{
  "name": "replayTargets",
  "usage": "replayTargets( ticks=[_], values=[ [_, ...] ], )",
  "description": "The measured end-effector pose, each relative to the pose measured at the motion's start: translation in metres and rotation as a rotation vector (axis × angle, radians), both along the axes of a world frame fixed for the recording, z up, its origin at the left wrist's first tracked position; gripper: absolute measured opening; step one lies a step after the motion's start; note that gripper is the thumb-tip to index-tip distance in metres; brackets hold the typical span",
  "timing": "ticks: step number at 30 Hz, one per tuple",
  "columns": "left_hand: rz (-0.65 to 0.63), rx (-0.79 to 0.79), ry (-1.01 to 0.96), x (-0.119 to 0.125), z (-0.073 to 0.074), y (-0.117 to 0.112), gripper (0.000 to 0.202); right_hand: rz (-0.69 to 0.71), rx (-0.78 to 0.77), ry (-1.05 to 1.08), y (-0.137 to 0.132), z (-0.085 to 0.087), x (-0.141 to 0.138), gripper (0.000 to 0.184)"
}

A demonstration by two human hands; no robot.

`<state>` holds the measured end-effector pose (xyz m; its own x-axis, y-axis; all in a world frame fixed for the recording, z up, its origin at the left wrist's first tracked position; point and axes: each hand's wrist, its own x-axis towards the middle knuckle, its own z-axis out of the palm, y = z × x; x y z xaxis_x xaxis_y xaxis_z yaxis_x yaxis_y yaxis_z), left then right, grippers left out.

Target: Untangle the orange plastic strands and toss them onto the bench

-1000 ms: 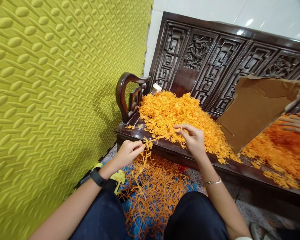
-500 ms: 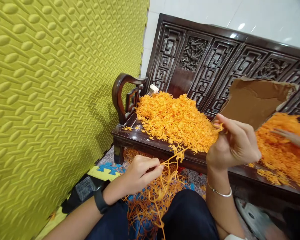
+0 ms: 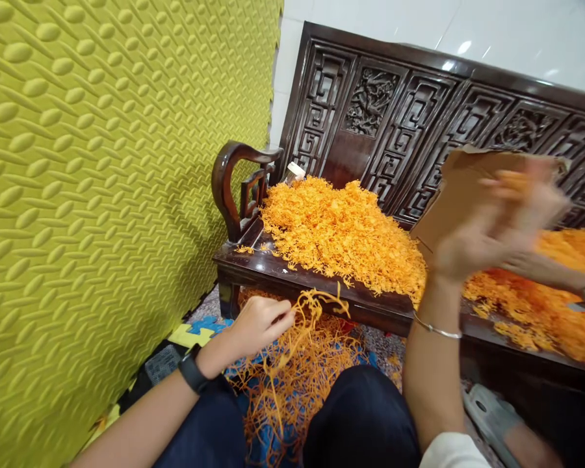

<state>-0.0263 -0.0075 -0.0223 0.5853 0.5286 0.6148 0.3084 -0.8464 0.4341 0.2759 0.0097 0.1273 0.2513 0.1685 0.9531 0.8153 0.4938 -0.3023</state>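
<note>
A heap of small orange plastic pieces (image 3: pixel 341 231) lies on the seat of a dark carved wooden bench (image 3: pixel 273 270). My left hand (image 3: pixel 258 322) is closed in a pinch on a tangled orange plastic frame (image 3: pixel 312 312) just below the bench's front edge. More spent orange frames (image 3: pixel 297 383) pile on the floor between my knees. My right hand (image 3: pixel 487 227) is raised in front of a cardboard sheet (image 3: pixel 468 175) and smeared by motion; something orange shows at its fingertips.
A yellow embossed foam wall (image 3: pixel 102 182) fills the left. A second orange pile (image 3: pixel 541 312) lies right of the cardboard, with another person's hand (image 3: pixel 541 270) over it. A sandal (image 3: pixel 492 413) and a puzzle mat (image 3: pixel 195 331) lie on the floor.
My right hand has lifted off the heap and swung up and right toward the cardboard. My left hand stays on the frame, now lower by the bench edge.
</note>
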Motion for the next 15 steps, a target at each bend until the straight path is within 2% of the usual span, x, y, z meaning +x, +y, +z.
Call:
replayTargets(
  ticks=[2, 4, 5, 8, 11, 13, 15],
  values=[
    [0.038, -0.021, 0.001, -0.001, 0.003, 0.004, 0.035, -0.044, -0.215, -0.176, 0.029, -0.024, -0.012, 0.046],
    [0.053, -0.064, -0.012, -0.002, 0.007, 0.006, 0.035, 0.021, -0.514, -0.277, 0.052, -0.053, -0.018, 0.059],
    [0.057, -0.094, -0.018, -0.003, 0.008, 0.006, 0.034, 0.056, -0.603, -0.273, 0.059, -0.068, -0.018, 0.062],
    [0.083, -0.191, -0.043, -0.005, 0.011, 0.007, 0.035, 0.223, -0.674, -0.189, 0.063, -0.102, -0.02, 0.062],
    [0.124, -0.295, -0.106, -0.007, 0.011, 0.01, 0.037, 0.4, -0.68, -0.037, 0.049, -0.109, -0.035, 0.049],
    [0.143, -0.36, -0.165, -0.009, 0.01, 0.013, 0.038, 0.494, -0.705, 0.042, 0.035, -0.102, -0.05, 0.035],
    [0.152, -0.414, -0.228, -0.01, 0.01, 0.015, 0.039, 0.608, -0.786, 0.026, 0.021, -0.091, -0.065, 0.029]
  ],
)
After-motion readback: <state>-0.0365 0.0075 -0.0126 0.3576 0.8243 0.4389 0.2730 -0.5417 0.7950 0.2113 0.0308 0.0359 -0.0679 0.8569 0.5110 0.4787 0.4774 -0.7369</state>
